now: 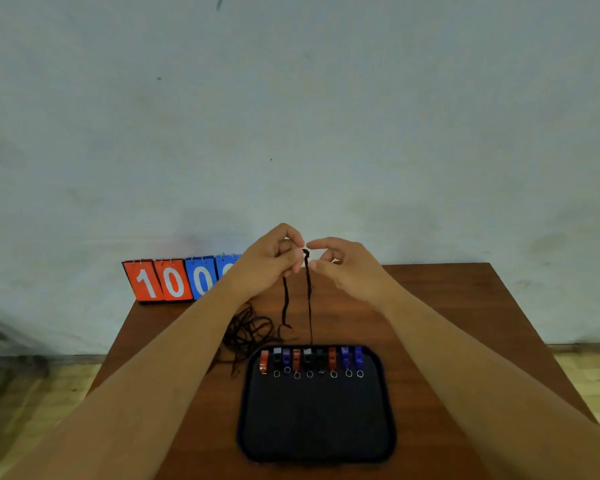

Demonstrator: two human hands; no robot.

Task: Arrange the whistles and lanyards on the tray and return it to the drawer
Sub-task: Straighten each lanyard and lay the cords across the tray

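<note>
A dark tray lies on the wooden table, with several red, black and blue whistles lined up along its far edge, each with a small metal ring. Both hands are raised above the table behind the tray. My left hand pinches the top of a black lanyard, whose two strands hang down toward the tray. My right hand pinches the same lanyard just beside the left one. A tangled pile of more black lanyards lies on the table left of the tray.
A flip scoreboard with red and blue number cards stands at the table's back left edge against a pale wall. The brown table has open surface to the right of the tray. Tiled floor shows on both sides.
</note>
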